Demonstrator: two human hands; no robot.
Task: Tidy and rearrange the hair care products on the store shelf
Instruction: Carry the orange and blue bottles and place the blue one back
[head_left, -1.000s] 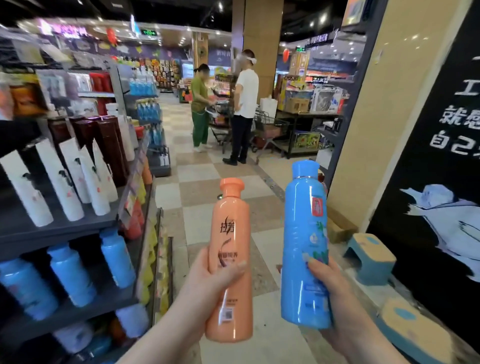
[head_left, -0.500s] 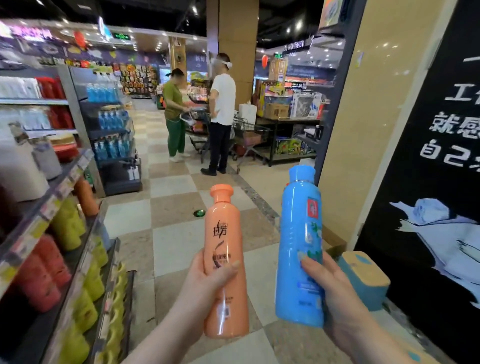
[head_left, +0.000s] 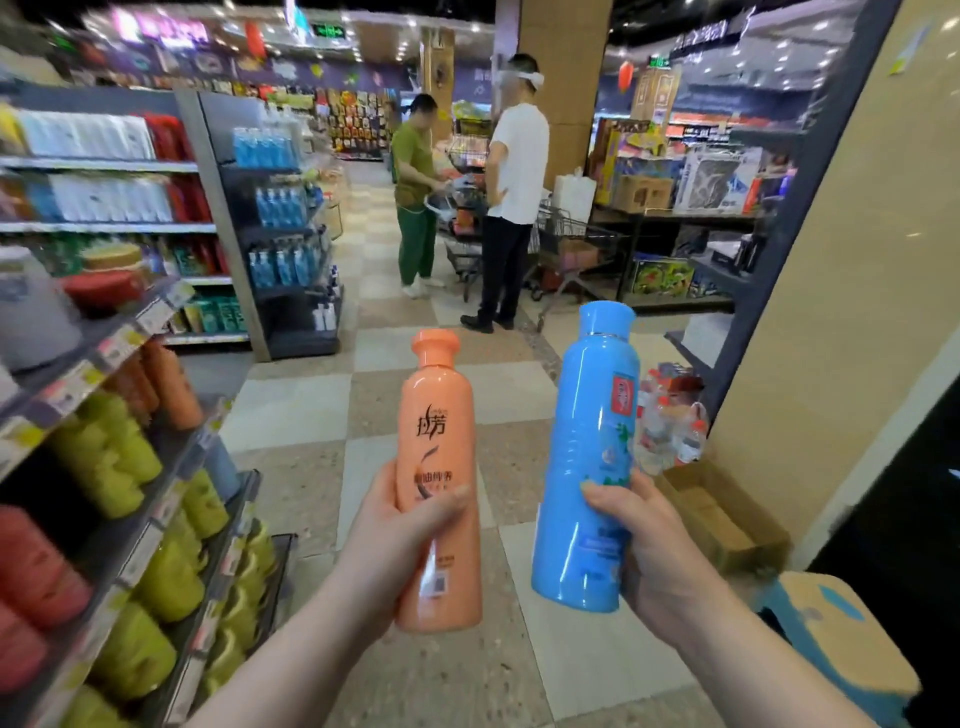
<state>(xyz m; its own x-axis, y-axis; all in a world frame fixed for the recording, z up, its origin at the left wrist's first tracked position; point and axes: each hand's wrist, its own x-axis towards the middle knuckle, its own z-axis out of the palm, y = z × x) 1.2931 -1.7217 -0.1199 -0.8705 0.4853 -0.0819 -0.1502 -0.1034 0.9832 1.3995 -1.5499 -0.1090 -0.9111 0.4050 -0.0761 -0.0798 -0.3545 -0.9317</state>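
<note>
Stool (head_left: 831, 639) now cut off; left hand (head_left: 395, 540) grips orange bottle (head_left: 436, 415), right hand (head_left: 654, 551) blue bottle (head_left: 592, 415).

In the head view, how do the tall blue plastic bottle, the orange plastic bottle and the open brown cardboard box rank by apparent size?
1. Tall blue plastic bottle.
2. Orange plastic bottle, slightly shorter, held about as near.
3. Open brown cardboard box: looks smallest, but lies farther off, so real size is unsure.

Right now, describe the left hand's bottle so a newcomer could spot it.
Over the checkered floor beside the shelf, two hands hold bottles, caps up. The left hand grips the orange bottle: shorter, narrow-necked, dark lettering, unlike the taller blue bottle in the right hand.
</note>
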